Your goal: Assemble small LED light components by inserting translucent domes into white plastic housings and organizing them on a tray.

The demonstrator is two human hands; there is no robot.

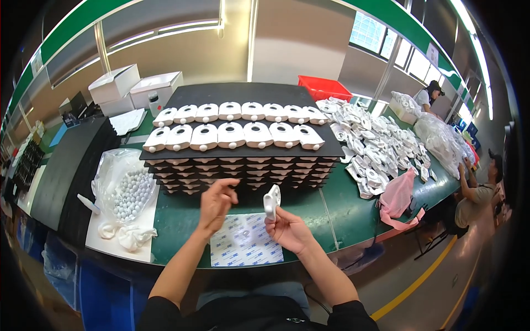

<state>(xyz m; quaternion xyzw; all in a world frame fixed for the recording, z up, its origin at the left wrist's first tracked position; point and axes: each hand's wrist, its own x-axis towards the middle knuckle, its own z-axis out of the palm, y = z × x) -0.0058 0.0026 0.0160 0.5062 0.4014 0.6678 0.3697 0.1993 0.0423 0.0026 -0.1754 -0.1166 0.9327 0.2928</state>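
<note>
Between the thumb and fingers of my right hand is a white plastic housing, held upright with its narrow edge toward me. A round opening shows near its top. My left hand is raised to the left of it, fingers apart and pointing right, with nothing visible in them. Under both hands lies a white sheet with blue print, an adhesive backing sheet by its look. In front stands a stack of black boards with white housings between the layers. On its top board, similar housings sit in two rows, each with a small white ball at its near edge.
A loose heap of white housings covers the table's right side, beside a pink bag. To the left, a plastic bag holds white balls. A red bin stands behind. Two people are at the right.
</note>
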